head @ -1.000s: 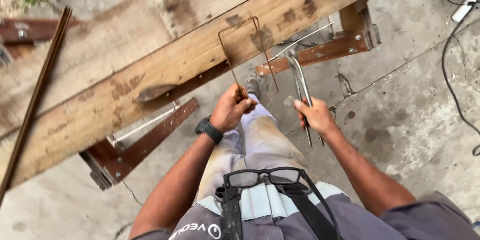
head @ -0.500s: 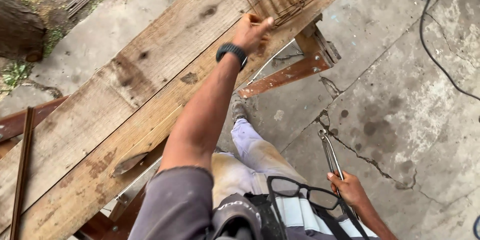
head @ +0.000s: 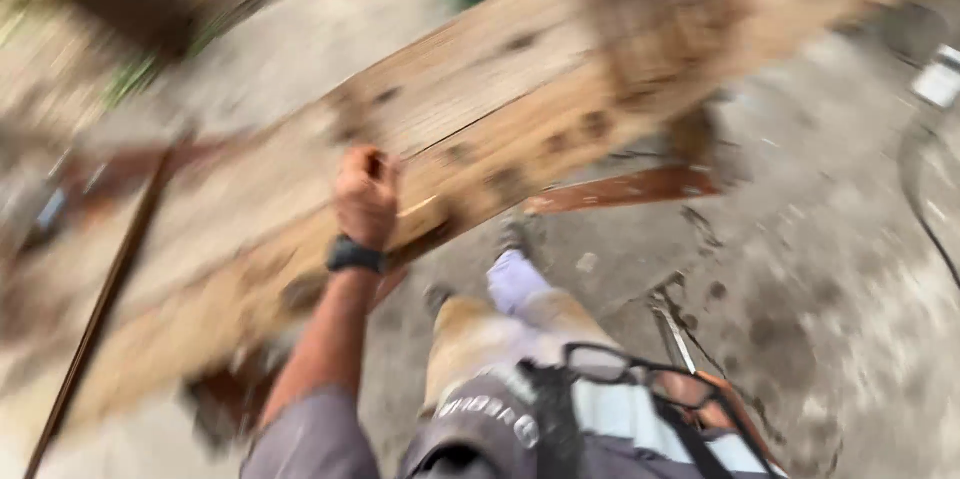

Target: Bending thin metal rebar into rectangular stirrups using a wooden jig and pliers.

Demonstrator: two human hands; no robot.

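1. Glasses with a dark frame (head: 610, 367) hang at the person's chest, nearest of all, beside dark straps. They swing free over the concrete floor (head: 800, 269); a lean forward could, I judge, knock them loose.

2. Right hand (head: 690, 391), low on the near right, is mostly hidden behind the glasses and straps. A thin grey metal tool (head: 672, 334) runs up from it, so it appears to be closed round the tool's handle, but how tightly I cannot tell. Held low by the leg and out of the line of sight, the tool's tip could catch the pale trousers (head: 480, 334) or the shoe (head: 512, 274).

3. Left hand (head: 366, 197), with a black wristwatch (head: 354, 256) at the wrist, is curled into a loose fist at the near edge of the long, rough wooden tabletop (head: 500, 109), knuckles up. It touches or nearly touches the wood; the blur hides whether anything thin is pinched inside it.

4. The weathered planks look splintery, so a hand sliding along that edge risks a splinter.

5. The picture is heavily smeared by head movement, so looking away while both hands are busy is itself a hazard.

6. Far right, a dark cable (head: 925, 209) curves across the floor, a possible trip.
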